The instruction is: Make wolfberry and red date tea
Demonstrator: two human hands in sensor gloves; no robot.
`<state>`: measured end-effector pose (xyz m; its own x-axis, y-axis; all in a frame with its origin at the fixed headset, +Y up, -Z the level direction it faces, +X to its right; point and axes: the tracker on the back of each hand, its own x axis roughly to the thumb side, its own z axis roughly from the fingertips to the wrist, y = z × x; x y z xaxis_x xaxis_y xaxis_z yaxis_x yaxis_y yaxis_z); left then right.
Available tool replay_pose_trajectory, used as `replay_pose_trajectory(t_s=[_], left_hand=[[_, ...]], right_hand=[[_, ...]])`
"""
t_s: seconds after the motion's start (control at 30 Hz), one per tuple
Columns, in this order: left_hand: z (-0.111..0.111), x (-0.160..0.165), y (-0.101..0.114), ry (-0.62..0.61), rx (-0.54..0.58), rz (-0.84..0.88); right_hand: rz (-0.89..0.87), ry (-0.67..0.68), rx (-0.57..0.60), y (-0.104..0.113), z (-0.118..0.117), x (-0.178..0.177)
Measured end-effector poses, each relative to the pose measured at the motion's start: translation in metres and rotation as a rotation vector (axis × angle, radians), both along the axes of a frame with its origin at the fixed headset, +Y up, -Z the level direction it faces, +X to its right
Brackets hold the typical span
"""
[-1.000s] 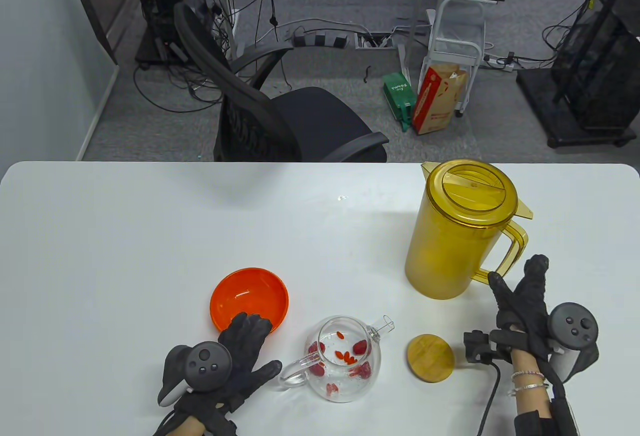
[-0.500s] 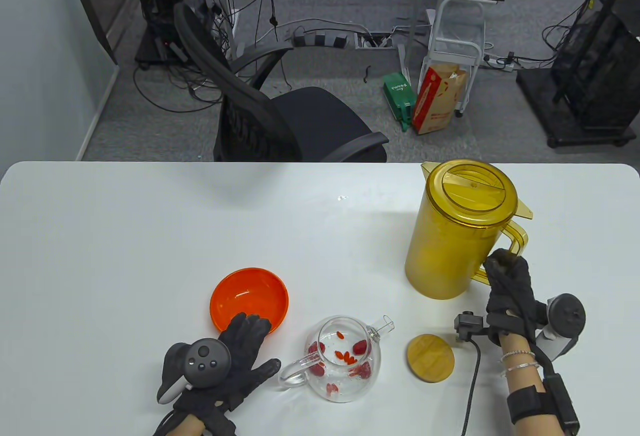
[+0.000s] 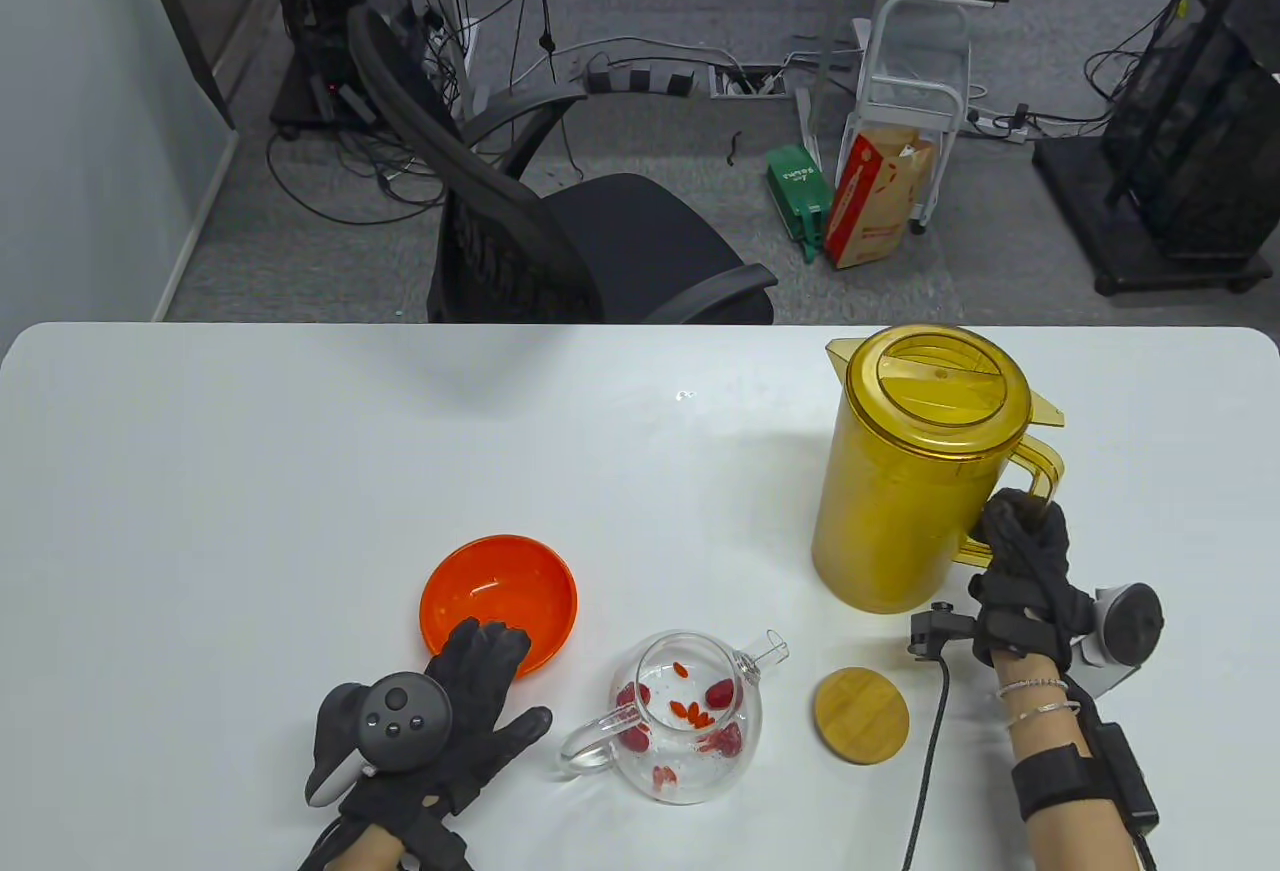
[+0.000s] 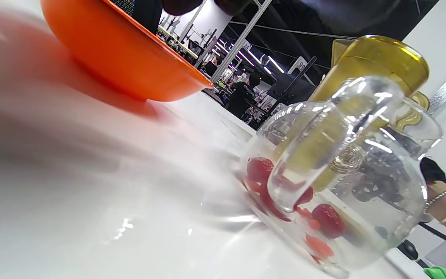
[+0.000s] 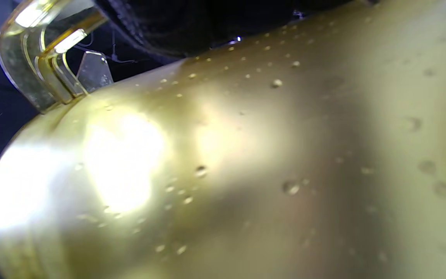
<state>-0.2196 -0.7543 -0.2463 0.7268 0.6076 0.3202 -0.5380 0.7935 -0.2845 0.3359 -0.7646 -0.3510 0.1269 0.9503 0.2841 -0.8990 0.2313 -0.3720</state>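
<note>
A yellow lidded water pitcher (image 3: 910, 471) stands at the right of the white table; its wall fills the right wrist view (image 5: 246, 162). My right hand (image 3: 1022, 551) grips the pitcher's handle (image 3: 1035, 471). A glass teapot (image 3: 688, 716) with red dates and wolfberries inside sits near the front edge, lid off; it also shows in the left wrist view (image 4: 343, 186). Its bamboo lid (image 3: 861, 715) lies on the table to its right. My left hand (image 3: 470, 701) rests flat on the table, fingers spread, fingertips at the rim of an orange bowl (image 3: 498, 596), thumb near the teapot's handle (image 3: 590, 749).
The orange bowl also shows in the left wrist view (image 4: 122, 50). A black office chair (image 3: 540, 231) stands behind the table's far edge. The table's far edge (image 3: 400, 326) runs across the middle of the table view. A black cable (image 3: 930, 761) trails from my right wrist.
My right hand moved from open beside the pitcher to closing around its handle; the pitcher has shifted slightly left. My left hand slid a little left and back.
</note>
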Motion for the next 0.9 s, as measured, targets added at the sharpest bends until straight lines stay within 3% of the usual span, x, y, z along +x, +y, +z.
replay_pose_trajectory(t_s=[0.27,0.6,0.9], left_hand=[[0.0,0.0,0.0,0.001,-0.013,0.001],[0.0,-0.004,0.001,0.012,0.004,0.001],[0.0,-0.008,0.001,0.02,-0.006,0.025]], right_hand=[[0.115,0.084,0.054,0.046,0.008,0.0],[0.442,0.233,0.056,0.139,0.037,-0.03],[0.688,0.356,-0.023,0.177,0.058,-0.065]])
